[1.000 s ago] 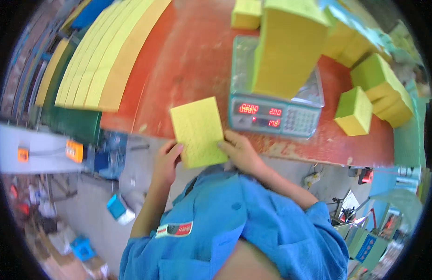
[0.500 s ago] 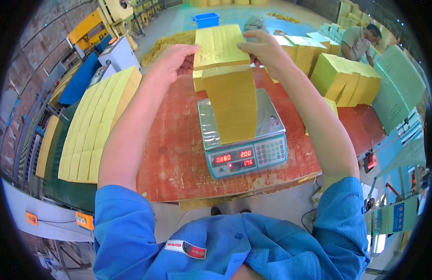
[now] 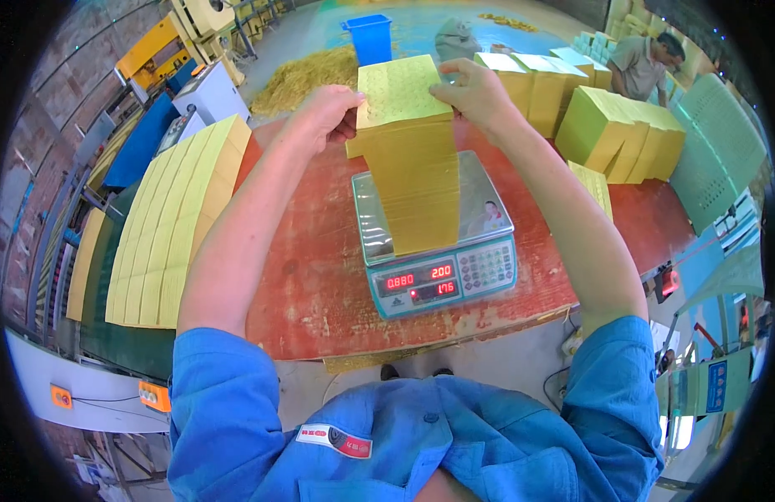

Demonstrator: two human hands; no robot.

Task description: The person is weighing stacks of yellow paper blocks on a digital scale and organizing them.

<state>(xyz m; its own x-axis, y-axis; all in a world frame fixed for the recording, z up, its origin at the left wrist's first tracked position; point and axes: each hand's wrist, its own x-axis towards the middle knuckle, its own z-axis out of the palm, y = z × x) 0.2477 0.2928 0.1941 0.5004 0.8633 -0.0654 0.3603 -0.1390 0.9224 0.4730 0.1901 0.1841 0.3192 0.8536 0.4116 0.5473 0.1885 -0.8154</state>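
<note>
A tall stack of yellow paper sheets (image 3: 413,184) stands upright on a digital scale (image 3: 484,213) with lit red digits and a steel pan. Its top sheet is dimpled all over. At the stack's upper left edge, my left hand (image 3: 331,115) is closed, fingers curled against the paper. My right hand (image 3: 475,94) pinches the upper right edge between thumb and fingers. The top layer rests on the paper below it, the edges nearly lined up. Some of my left fingertips are hidden behind the stack.
The scale sits on a worn red table (image 3: 312,284). A long row of yellow paper stacks (image 3: 174,226) lies at left; more stacks (image 3: 618,138) stand at back right, near another person (image 3: 643,71). Beyond the table are a blue bin (image 3: 371,42) and a yellow scrap pile (image 3: 308,79).
Both hands have lowered the top layer of yellow paper onto the stack, closing the gap beneath it. My view has shifted slightly, and more of the blue bin shows.
</note>
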